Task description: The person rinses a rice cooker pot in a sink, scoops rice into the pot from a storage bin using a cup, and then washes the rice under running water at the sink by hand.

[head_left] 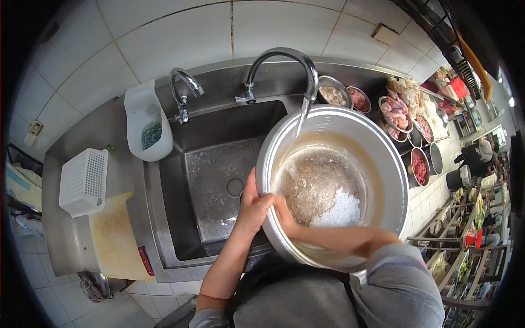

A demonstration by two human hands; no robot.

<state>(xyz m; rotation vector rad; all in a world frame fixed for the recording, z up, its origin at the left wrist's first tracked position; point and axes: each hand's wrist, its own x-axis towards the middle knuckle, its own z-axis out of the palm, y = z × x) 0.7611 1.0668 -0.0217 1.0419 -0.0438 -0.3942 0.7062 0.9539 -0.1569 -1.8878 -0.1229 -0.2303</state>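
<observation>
A large round metal pot (389, 164) is tilted at the right edge of the steel sink (210, 186). Water runs into it from the curved faucet (290, 52). Inside lie a little cloudy water and a mound of white grains (340, 210). My left hand (254, 205) grips the pot's left rim, thumb up. My right hand (284, 213) reaches across the pot's mouth to the same rim, just beside the left; its fingers are largely hidden, so its grip is unclear.
A second faucet (183, 93) stands behind the sink. On the left are a white plastic container (147, 120), a white basket (85, 183), a cutting board (117, 235) and a red-handled knife (145, 261). Bowls of raw meat (395, 112) stand behind right. Another person (484, 150) is far right.
</observation>
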